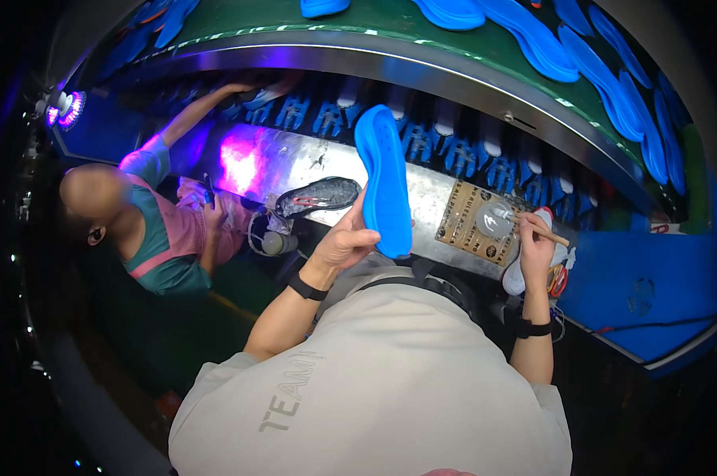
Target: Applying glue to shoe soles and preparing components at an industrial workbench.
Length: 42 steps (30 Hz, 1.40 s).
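Biggest first: conveyor (327, 60) runs along the bench's far side, green belt with more blue pieces (533, 47) lying on it. Below it, metal bench (430, 218). Co-worker (164, 218) at the bench's left end, one arm stretched to the far edge.

Cardboard sheet (460, 220) lies on the right part of the bench, by the near edge. Blue sole (386, 178) is up in front of the bench's near edge, between the cardboard and a dark shoe (319, 197) (that one lies on the bench, left of the sole). White shoe (514, 278) sits at the bench's right end, partly behind the right hand. Clear dish (492, 224) on the cardboard. Smallest: thin wooden-handled brush (550, 232).

Key relation: sole is left of the brush, well apart, dish between. Sole's long axis runs near edge to far edge; brush lies crosswise, tip pointing left at the dish (touching or just over it, can't tell). Right hand is nearer the dish, left has the sole.

Left hand (349, 242): grasping the sole by its near end, thumb on the visible face, other fingers mostly hidden behind. Forearm angles up and right. Right hand (536, 247): fingers pinched round the handle, forearm nearly straight toward the far edge.
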{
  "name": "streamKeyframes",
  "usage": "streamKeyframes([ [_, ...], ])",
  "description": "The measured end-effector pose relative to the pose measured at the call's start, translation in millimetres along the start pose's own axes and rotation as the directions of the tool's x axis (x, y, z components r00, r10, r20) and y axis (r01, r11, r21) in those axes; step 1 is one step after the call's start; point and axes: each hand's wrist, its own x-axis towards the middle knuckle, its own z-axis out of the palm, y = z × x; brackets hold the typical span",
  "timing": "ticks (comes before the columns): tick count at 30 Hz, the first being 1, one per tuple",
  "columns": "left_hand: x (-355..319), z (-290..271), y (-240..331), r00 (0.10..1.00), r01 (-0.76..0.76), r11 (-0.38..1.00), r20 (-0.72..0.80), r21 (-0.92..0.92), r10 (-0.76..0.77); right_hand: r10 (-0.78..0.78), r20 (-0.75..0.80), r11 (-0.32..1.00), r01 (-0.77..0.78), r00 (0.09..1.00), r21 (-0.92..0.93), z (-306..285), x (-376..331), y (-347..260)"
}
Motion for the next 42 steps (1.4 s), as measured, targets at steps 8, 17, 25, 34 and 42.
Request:
streamKeyframes([
  [8, 1, 43, 15, 0.998, -0.037, 0.975, 0.054, 0.217, 0.026, -0.190, 0.186, 0.956, 0.139, 0.964, 0.259, 55, -3, -95],
  [17, -11, 72, 22, 0.988, 0.037, 0.977, 0.137, 0.211, -0.067, -0.398, 0.205, 0.917, 0.396, 0.894, 0.055, 66, 12, -115],
  [25, -8, 76, 13, 0.997, -0.006, 0.978, 0.073, 0.208, -0.009, -0.335, 0.363, 0.938, 0.344, 0.869, 0.041, 45, -10, -118],
  [34, 1, 87, 20, 0.989, -0.103, 0.960, 0.131, 0.260, 0.070, -0.454, 0.201, 0.890, 0.453, 0.868, 0.049, 47, -12, -125],
  [42, -1, 77, 24, 0.981, -0.182, 0.915, 0.124, 0.361, 0.146, -0.452, 0.318, 0.888, 0.453, 0.833, 0.076, 38, -31, -132],
])
